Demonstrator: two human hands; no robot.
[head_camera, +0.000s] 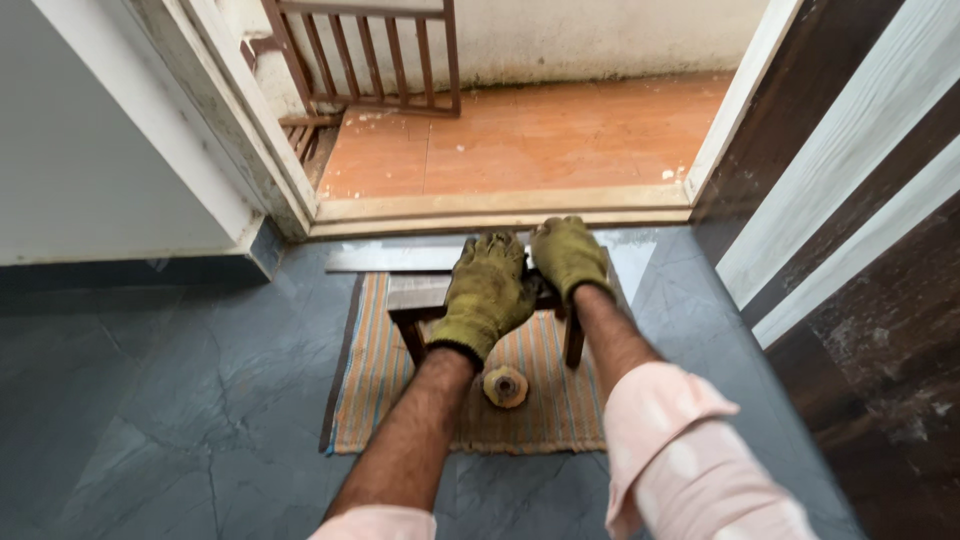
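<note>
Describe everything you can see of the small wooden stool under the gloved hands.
The small dark-brown wooden stool stands upright on a striped orange woven mat, just inside the doorway. Two legs show, one at each front corner, below a flat top rail; the rest is hidden. A long pale grey flat strip lies across its top. The left hand and right hand, both in olive-green work gloves, press down on it. A small round disc-like object lies on the mat beneath it.

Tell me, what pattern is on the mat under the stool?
Orange and pale stripes on the mat, seen in the head view.
</note>
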